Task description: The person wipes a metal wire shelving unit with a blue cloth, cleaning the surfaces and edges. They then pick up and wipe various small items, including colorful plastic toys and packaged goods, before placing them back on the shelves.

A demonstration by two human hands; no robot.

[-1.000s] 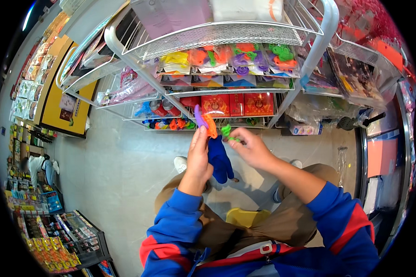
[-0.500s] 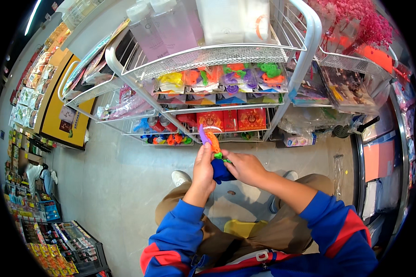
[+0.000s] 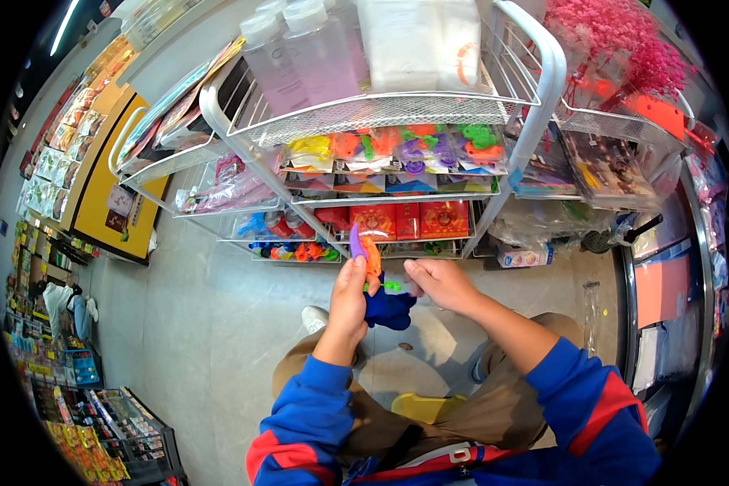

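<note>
My left hand (image 3: pixel 349 304) is closed around a small plastic toy (image 3: pixel 370 257) in orange and purple, whose curved purple tip points up. A bright green piece (image 3: pixel 392 286) sticks out to the right beneath it. Just below hangs a dark blue, soft-looking item (image 3: pixel 390 311), partly behind my left fingers; its kind is unclear. To the right of the green piece is my right hand (image 3: pixel 443 285), thumb up and fingers curled in. Its fingertips are slightly blurred, and whatever they may pinch is hidden.
Ahead stands a white wire rack (image 3: pixel 381 113) with bottles (image 3: pixel 320 61), bagged colourful toys (image 3: pixel 425 150) and red boxes (image 3: pixel 444 220). A yellow stool (image 3: pixel 429 407) shows between my legs. Clear packaging (image 3: pixel 591 316) lies on the floor at right, beside more shelving.
My right hand has moved right, away from the green piece and my left hand. The blue item has shifted and shows more. My left hand still grips the toy, slightly lower.
</note>
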